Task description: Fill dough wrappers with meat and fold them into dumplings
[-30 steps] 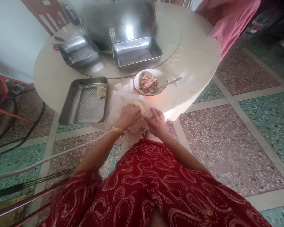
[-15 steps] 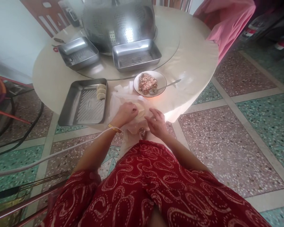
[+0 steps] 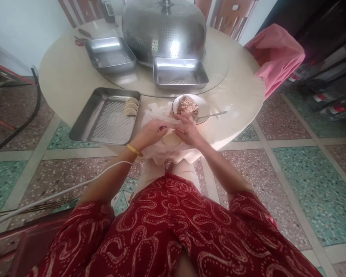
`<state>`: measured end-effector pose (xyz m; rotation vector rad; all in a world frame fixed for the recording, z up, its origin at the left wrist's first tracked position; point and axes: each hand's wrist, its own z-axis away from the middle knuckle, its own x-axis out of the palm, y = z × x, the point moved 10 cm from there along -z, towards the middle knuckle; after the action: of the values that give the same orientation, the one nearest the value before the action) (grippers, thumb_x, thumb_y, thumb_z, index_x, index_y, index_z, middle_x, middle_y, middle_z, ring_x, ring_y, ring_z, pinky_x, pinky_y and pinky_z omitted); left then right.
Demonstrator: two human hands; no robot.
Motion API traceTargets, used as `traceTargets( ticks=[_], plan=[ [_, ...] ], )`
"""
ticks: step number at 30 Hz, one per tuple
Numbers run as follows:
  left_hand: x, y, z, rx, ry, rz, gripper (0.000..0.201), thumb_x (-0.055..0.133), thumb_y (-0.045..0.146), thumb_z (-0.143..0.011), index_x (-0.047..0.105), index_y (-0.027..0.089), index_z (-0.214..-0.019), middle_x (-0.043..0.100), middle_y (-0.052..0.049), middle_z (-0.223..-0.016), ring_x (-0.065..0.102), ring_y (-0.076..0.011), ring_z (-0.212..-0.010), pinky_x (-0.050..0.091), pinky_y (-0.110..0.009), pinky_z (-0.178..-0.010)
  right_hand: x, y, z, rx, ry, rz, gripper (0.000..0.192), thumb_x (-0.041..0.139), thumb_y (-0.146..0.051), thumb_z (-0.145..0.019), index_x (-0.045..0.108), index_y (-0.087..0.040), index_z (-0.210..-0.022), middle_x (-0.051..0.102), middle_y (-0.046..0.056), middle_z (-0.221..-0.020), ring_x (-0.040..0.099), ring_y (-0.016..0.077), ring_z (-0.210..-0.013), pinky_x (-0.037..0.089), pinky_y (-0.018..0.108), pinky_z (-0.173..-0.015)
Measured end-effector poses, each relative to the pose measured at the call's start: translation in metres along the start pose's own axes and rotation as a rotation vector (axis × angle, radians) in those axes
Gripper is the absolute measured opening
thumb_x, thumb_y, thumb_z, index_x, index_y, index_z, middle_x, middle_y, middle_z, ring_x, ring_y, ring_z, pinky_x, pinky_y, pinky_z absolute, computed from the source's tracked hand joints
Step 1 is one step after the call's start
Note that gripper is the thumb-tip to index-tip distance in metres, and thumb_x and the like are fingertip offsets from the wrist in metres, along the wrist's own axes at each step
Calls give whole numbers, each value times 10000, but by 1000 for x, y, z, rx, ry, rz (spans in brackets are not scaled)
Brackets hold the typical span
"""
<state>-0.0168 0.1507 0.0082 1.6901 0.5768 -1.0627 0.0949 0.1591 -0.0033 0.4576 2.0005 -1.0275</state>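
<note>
The dumpling wrapper (image 3: 170, 138), thin, soft and likely easily torn, lay at the bench (image 3: 66, 80) edge, pinched by both hands, left hand (image 3: 151, 131) and right hand (image 3: 187, 129); its rim seemed the safest hold.

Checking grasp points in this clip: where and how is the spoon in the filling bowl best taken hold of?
By the free handle end of the spoon, from the right. Its tip lies in the bowl beside the filling; the handle juts over the rim onto bare table, clear of the right hand.
</note>
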Motion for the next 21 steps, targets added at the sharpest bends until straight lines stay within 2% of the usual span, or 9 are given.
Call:
traceTargets(
  ticks=[3, 5, 6, 8, 10, 11, 13, 17, 21],
  plan=[
    [-27, -11, 20, -72, 222, 262, 242, 499, 272, -878, 700, 159, -953, 712, -71, -973, 612, -189, -894, 465, -318, -848, -8, 9, -9, 36, -6, -118, 136, 652, -316, -862, 758, -231, -854, 565, 67, -1428, 363, 352, -1432, 262, 628, -1163],
    [-33, -20, 36, -139, 332, 566, 209, 553, 320, -871, 690, 167, -907, 696, -41, -884, 606, -157, -798, 478, -284, -777, -13, 14, -20, 61, -7, -186, 119, 691, -337, -836, 759, -240, -834, 582, 58, -1404, 363, 342, -1434, 241, 614, -1180],
    [-27, -22, 43, -179, 344, 739, 228, 566, 358, -871, 685, 164, -855, 674, -30, -798, 590, -140, -719, 479, -268, -713, -15, 16, -26, 71, -4, -222, 111, 709, -346, -823, 759, -247, -828, 592, 49, -1389, 365, 332, -1434, 235, 601, -1189],
    [-3, -22, 52, -272, 315, 1149, 290, 572, 423, -870, 686, 158, -848, 669, -34, -782, 598, -127, -686, 483, -247, -651, -21, 18, -38, 88, 0, -302, 114, 745, -374, -794, 758, -261, -805, 619, 29, -1342, 392, 308, -1418, 236, 572, -1201],
    [27, -12, 55, -380, 210, 1441, 272, 628, 406, -842, 700, 147, -882, 688, -52, -820, 630, -129, -736, 493, -232, -664, -30, 18, -49, 114, 3, -402, 167, 778, -430, -755, 752, -266, -773, 637, 19, -1304, 459, 291, -1367, 288, 547, -1187],
    [38, -6, 56, -418, 167, 1530, 247, 644, 374, -839, 706, 146, -907, 697, -57, -845, 641, -126, -768, 496, -223, -683, -36, 16, -53, 127, 0, -457, 207, 792, -464, -732, 749, -264, -766, 640, 20, -1297, 501, 284, -1329, 333, 533, -1165],
    [46, 2, 53, -433, 169, 1610, 209, 615, 321, -871, 702, 158, -967, 703, -51, -877, 652, -115, -811, 495, -205, -703, -50, 10, -59, 147, -14, -559, 283, 808, -525, -691, 751, -260, -776, 645, 30, -1294, 569, 268, -1253, 427, 490, -1097],
    [40, 2, 38, -467, 283, 1776, 164, 523, 239, -928, 661, 170, -984, 707, -37, -923, 662, -98, -869, 505, -195, -763, -89, -16, -61, 133, -62, -626, 324, 826, -547, -654, 760, -265, -801, 685, 18, -1237, 606, 227, -1213, 452, 436, -1082],
    [31, 22, 15, -425, 198, 1908, 239, 411, 285, -975, 622, 173, -971, 718, -55, -993, 673, -137, -972, 524, -278, -925, -113, -56, -51, 89, -191, -633, 254, 830, -483, -683, 765, -275, -814, 655, -12, -1306, 610, 216, -1220, 478, 432, -1066]
  ],
)
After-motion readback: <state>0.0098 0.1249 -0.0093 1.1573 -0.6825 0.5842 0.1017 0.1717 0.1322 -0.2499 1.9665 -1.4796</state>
